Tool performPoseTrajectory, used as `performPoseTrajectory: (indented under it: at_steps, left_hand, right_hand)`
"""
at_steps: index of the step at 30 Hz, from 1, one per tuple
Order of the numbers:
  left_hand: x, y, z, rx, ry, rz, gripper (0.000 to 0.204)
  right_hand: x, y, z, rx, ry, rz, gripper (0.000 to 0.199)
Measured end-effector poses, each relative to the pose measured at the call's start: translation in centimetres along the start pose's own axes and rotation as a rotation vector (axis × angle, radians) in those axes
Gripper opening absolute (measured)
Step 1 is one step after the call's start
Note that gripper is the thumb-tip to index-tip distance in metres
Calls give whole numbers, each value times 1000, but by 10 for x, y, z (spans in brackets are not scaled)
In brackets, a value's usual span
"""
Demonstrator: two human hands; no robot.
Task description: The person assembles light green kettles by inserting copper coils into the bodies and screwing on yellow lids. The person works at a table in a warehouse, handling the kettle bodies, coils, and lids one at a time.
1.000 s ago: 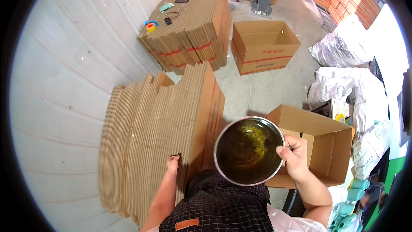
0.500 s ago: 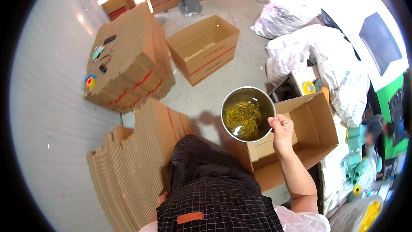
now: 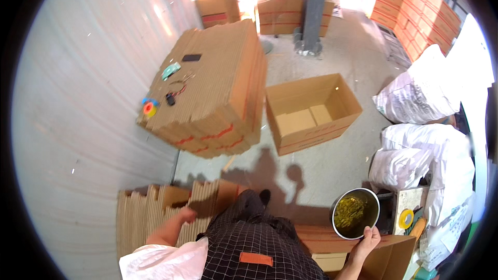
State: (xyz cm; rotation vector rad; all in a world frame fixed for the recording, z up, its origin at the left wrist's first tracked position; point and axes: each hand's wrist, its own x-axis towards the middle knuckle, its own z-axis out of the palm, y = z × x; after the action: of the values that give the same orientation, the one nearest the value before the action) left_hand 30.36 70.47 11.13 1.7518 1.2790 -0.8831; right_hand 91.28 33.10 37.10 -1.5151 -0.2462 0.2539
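My right hand (image 3: 367, 243) is closed on a round steel mug (image 3: 377, 218) at its near right side. Wet yellow-green leaves (image 3: 349, 211) lie in the bottom of the mug. The mug is held in the air beside an open cardboard box (image 3: 386, 259), partly over its edge. On the other side, my left hand (image 3: 188, 215) hangs by a stack of folded cardboard boxes (image 3: 140, 223). Its fingers are too small and smeared to read.
A tall stack of flattened cardboard (image 3: 218, 72) stands ahead left, bearing a phone (image 3: 192, 57) and tape rolls (image 3: 149, 109). An open carton (image 3: 311, 137) sits on the floor ahead. White sacks (image 3: 415, 85) line the right; a grey post (image 3: 314, 10) rises beyond.
My view has swung up and to the right's far area. The mug, still in my right hand, sits lower and further right. My left arm has come into view at the cardboard stack.
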Motion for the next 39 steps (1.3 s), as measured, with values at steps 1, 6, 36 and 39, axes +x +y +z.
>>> performPoseTrajectory:
  at_steps: [1,6,36,39]
  left_hand:
    - [36,26,-47,562,227,384,16]
    - [183,279,-213,-863,582,223,19]
    - [494,1005,-317,-103,-124,194,33]
    - [562,1131,-366,-91,-59,368,34]
  right_hand:
    - [15,-1,15,9,21,10,21]
    - [71,-18,64,16,185,-24,23]
    - [876,-22,13,-432,278,298,22]
    - [970,18,-2,-441,308,106,27]
